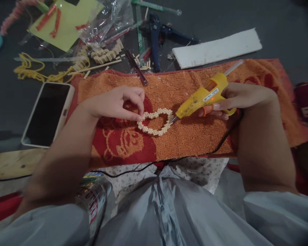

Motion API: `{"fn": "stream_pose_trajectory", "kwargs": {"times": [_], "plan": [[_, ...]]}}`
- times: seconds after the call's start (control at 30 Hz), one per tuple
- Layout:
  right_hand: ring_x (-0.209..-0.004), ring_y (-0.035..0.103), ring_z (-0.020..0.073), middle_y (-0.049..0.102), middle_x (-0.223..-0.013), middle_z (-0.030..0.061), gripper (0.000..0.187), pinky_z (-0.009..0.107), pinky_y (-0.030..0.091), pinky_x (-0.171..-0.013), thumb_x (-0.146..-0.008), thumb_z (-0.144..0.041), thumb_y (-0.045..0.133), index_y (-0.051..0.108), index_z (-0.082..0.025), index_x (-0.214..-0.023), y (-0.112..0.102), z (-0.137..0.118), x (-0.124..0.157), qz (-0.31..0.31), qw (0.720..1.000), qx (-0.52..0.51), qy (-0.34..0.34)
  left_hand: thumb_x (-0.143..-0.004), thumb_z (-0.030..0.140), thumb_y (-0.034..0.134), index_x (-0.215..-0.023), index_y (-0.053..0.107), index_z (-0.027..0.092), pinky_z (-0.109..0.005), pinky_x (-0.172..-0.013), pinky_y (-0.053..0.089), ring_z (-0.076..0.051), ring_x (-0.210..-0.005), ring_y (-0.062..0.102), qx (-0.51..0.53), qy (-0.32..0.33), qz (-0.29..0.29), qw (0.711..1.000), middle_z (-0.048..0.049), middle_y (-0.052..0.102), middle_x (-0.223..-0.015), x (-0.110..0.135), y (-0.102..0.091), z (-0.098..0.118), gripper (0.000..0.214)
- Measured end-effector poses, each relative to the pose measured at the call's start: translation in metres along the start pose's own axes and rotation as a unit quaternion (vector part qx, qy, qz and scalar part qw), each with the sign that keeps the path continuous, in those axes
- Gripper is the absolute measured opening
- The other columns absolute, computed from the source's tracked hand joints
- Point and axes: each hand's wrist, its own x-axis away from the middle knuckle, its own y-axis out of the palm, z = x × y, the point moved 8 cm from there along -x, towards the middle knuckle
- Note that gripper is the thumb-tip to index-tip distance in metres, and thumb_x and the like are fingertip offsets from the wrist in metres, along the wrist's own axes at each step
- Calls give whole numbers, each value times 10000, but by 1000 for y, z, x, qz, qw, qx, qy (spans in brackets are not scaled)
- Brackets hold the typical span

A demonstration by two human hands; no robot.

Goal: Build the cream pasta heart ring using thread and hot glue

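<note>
My left hand (128, 104) pinches the left edge of a heart-shaped ring (152, 131) made of small pale wooden pieces. The ring rests on, or just above, an orange and red towel (195, 136); I cannot tell which. In my right hand (236, 99) is a yellow hot glue gun (202, 97) with its orange trigger under the fingers. A clear glue stick (233, 67) sticks out of its back end. The metal nozzle (173, 120) points left and is at the ring's right side, touching it or very close.
A phone (47, 114) lies at the left. Beyond the towel are a blue-handled cutter (155, 41), a white foam strip (217, 49), stacked cut sticks (107, 53), yellow yarn (28, 70) and plastic wrap (107, 24). A black cord (138, 169) runs along the near edge.
</note>
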Motion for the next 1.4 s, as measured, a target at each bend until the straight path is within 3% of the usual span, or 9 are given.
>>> {"fn": "stream_pose_trajectory", "kwargs": {"times": [0.27,0.77,1.4], "plan": [[-443,529,16,543,-588,-62,316,88,432,-418,-896,-428,640,668,-114,-880,4,-7,-7,28,999,-25,-18,-834,414,639,-778,702,187,-234,-697,453,-119,-737,548,-58,-28,64,996,-33,592,-826,-3,-5,-7,243],[-402,528,45,570,-545,-47,369,123,424,-354,-862,-493,665,702,-126,-878,6,-16,-24,115,989,-75,-45,-911,400,557,-831,670,188,-263,-781,448,-144,-807,583,-83,25,62,994,-43,628,-853,-7,0,-5,253],[-378,525,35,580,-532,-43,422,121,450,-359,-845,-542,657,700,-123,-819,11,-14,-31,128,991,-32,-23,-922,397,547,-862,691,202,-270,-785,443,-156,-835,591,-76,48,70,994,-45,613,-863,-10,6,-7,250]]}}
